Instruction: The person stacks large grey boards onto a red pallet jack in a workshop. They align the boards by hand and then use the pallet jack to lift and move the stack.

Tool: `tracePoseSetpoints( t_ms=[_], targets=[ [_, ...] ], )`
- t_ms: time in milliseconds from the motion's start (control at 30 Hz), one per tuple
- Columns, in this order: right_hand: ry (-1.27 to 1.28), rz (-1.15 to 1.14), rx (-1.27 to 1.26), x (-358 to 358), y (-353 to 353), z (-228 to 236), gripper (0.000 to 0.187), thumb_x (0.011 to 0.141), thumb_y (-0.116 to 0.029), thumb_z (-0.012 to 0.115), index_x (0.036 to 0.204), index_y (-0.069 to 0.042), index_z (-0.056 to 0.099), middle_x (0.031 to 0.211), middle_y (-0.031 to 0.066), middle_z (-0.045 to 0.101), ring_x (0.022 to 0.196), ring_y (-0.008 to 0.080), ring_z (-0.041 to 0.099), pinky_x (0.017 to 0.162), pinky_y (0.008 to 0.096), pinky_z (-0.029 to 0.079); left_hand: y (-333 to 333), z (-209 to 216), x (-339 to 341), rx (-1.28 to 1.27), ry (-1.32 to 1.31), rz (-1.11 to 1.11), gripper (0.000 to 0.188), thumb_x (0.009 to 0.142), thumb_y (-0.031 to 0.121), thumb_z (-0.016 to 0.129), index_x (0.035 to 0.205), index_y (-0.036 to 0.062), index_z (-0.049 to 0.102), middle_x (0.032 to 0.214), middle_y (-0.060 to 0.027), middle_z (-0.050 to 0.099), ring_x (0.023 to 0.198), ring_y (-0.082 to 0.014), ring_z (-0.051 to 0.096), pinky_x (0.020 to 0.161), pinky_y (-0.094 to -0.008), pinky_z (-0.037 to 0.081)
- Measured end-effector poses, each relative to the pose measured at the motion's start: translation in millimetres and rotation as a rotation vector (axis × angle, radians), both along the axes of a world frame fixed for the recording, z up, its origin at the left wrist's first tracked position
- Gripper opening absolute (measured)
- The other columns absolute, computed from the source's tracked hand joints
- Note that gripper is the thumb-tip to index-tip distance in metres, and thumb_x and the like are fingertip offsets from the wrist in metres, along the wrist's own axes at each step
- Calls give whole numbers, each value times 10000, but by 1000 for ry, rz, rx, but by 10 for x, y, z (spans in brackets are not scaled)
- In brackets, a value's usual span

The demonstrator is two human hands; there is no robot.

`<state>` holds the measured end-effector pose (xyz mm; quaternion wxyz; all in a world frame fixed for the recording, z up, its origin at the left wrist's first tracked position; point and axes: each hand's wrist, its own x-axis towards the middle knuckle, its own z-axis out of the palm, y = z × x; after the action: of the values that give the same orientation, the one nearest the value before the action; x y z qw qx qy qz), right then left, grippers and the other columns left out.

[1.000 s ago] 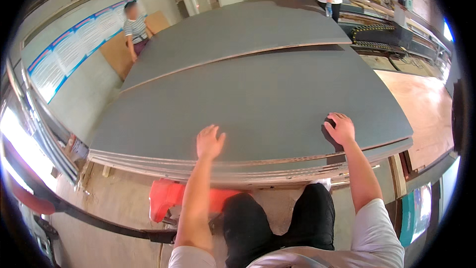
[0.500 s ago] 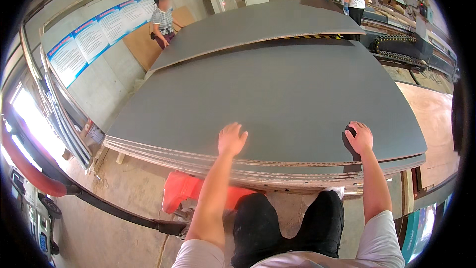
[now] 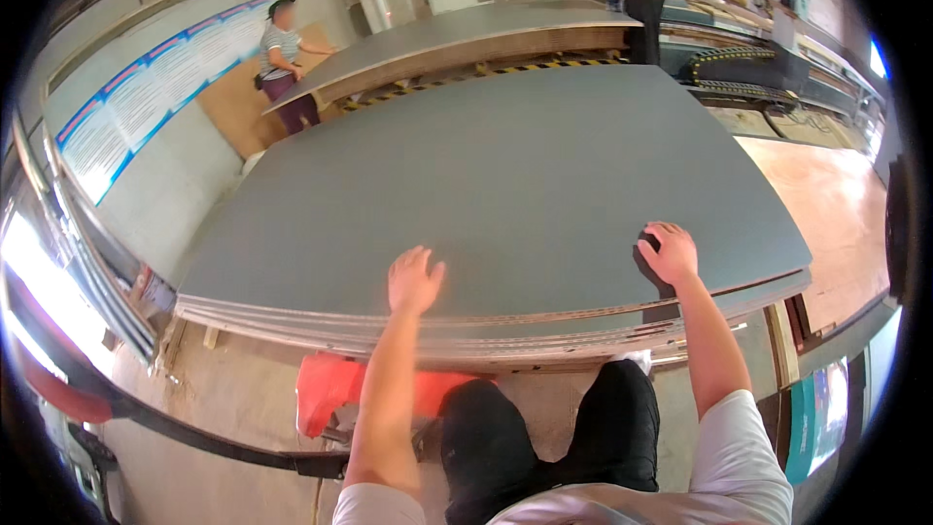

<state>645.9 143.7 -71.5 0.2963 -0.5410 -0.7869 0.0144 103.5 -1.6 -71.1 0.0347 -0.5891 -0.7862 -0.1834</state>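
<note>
A large dark grey panel lies flat on top of a stack of similar panels in front of me. My left hand is palm down over its near part, fingers stretched out and holding nothing; whether it touches the surface I cannot tell. Farther right, my right hand rests near the same edge with its fingers spread and slightly bent. A dark patch, seemingly a shadow, shows beside that hand. Beyond, a second grey panel sits higher, with a person at its left end and another at its far right.
A red object is low beside my left leg. Yellow-and-black striped edging runs below the far panel. Machinery stands at the back right, next to a light wooden board. A dark curved bar crosses the lower left.
The far panel has moved away from the near stack, uncovering more striped edging and widening the gap. The view has shifted slightly; both my hands stay over the near panel.
</note>
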Motion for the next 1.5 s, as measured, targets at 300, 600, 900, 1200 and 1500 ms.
tracePoseSetpoints(
  t_ms=[300,600,900,1200,1500],
  targets=[
    [-8,-47,3,33,22,-38,379,986,-386,755,1260,-125,777,1433,64,749,1405,309,632,1202,486,477,8,10,53,-1,0,4,547,1089,431,644,1519,93,656,1667,-106,579,1581,-309,467,1320,-480,358],
    [-11,-36,-3,30,17,19,391,995,-393,745,1278,-125,772,1396,55,760,1373,311,645,1174,487,494,-342,-114,-128,-27,88,-209,610,1089,466,641,1586,114,604,1713,-118,525,1616,-338,426,1340,-513,331],
    [-161,113,-143,-24,-237,260,715,959,-600,753,1487,-123,681,1641,69,603,1570,300,492,1333,483,360,-473,-56,-100,-18,201,-297,676,1081,526,648,1629,141,555,1750,-130,464,1629,-366,397,1344,-534,314],
    [-425,334,-167,-128,-606,284,1195,765,-789,843,1644,-53,504,1780,151,413,1685,345,316,1396,580,212,-450,3,-141,14,143,-302,665,1043,505,696,1584,129,604,1707,-148,514,1602,-382,440,1327,-569,337],
    [-533,330,-124,-202,-453,213,1259,749,-755,861,1677,-25,423,1807,170,360,1702,376,273,1385,634,179,-309,-28,-225,9,137,-322,657,1024,495,711,1564,133,618,1714,-143,505,1617,-363,424,1350,-563,316]
  ],
)
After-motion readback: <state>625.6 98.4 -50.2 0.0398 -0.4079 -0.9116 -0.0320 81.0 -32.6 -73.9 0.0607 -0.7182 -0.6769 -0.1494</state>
